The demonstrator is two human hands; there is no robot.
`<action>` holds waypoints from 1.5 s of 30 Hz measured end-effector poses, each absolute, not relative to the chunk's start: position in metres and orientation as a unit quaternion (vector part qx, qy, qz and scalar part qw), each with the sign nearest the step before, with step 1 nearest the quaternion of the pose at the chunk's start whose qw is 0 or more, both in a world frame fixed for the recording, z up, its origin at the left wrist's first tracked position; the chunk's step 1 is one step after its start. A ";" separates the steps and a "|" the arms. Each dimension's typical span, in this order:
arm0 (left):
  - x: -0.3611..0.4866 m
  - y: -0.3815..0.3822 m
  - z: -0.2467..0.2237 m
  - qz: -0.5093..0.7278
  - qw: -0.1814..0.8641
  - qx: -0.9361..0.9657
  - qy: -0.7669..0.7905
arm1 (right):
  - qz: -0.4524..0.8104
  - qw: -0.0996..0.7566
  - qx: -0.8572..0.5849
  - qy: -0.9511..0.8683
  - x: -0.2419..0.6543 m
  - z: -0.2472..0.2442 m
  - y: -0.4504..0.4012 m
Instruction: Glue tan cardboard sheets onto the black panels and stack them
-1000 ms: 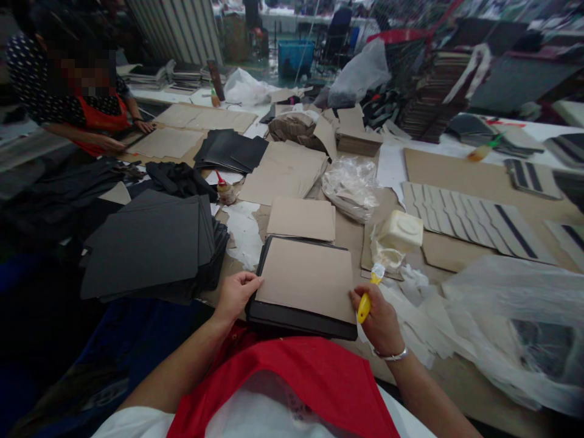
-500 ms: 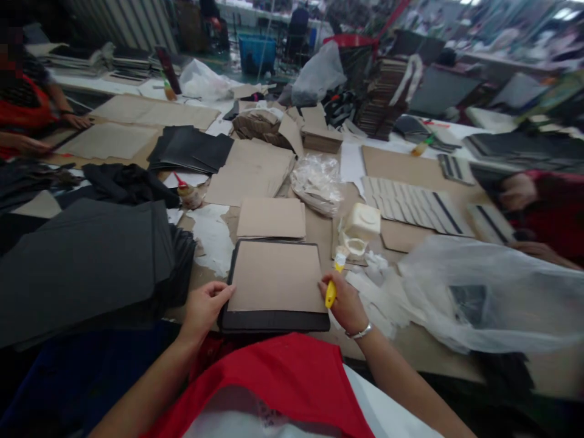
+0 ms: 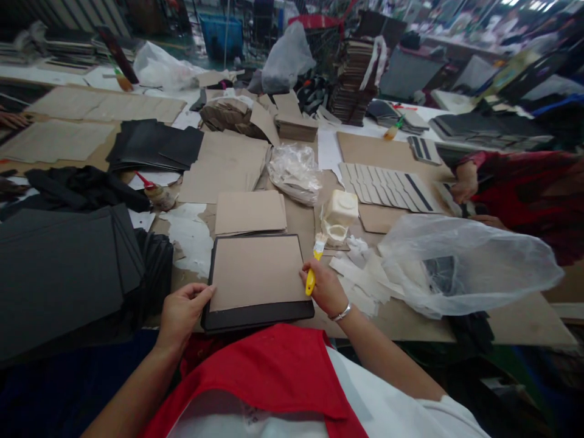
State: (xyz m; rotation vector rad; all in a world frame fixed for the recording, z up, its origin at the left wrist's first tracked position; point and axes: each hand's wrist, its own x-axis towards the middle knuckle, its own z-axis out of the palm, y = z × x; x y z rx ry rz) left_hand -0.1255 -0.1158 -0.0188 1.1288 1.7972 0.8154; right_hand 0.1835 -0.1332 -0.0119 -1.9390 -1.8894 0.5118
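In front of me a tan cardboard sheet lies on a slightly larger black panel, whose dark border shows most along the near side. My left hand pinches the sheet's left edge between thumb and fingers. At the opposite edge, my right hand grips a yellow-handled brush, bristles pointing away from me, while its fingertips touch the sheet's right side. Just beyond the brush stands a cream plastic container with a round opening facing me. Behind the panel lies a stack of tan cardboard sheets.
Dark grey sheets are piled at my left, near a small red-tipped glue bottle. A clear plastic bag lies at the right. Beyond it a co-worker's hand is beside striped strips. Crumpled plastic sits mid-table.
My view has turned to the right, so the table's contents appear further left. Both hands stay at the sheet's edges, and the brush remains in my right hand.
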 end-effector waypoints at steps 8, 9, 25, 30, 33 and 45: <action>-0.130 -0.109 -0.028 0.367 0.445 0.446 0.684 | 0.122 0.163 -0.674 -0.710 0.184 -0.013 -0.129; -0.130 -0.109 -0.028 0.371 0.450 0.440 0.682 | 0.119 0.159 -0.670 -0.715 0.183 -0.013 -0.128; -0.133 -0.108 -0.020 0.364 0.461 0.462 0.665 | 0.117 0.143 -0.677 -0.712 0.178 -0.006 -0.129; -0.133 -0.107 -0.023 0.343 0.458 0.471 0.671 | 0.122 0.147 -0.675 -0.712 0.179 -0.004 -0.131; -0.133 -0.108 -0.027 0.335 0.459 0.472 0.674 | 0.122 0.139 -0.677 -0.712 0.180 -0.006 -0.131; -0.142 -0.099 -0.005 0.155 0.293 0.670 0.664 | 0.123 0.038 -0.713 -0.689 0.175 0.008 -0.129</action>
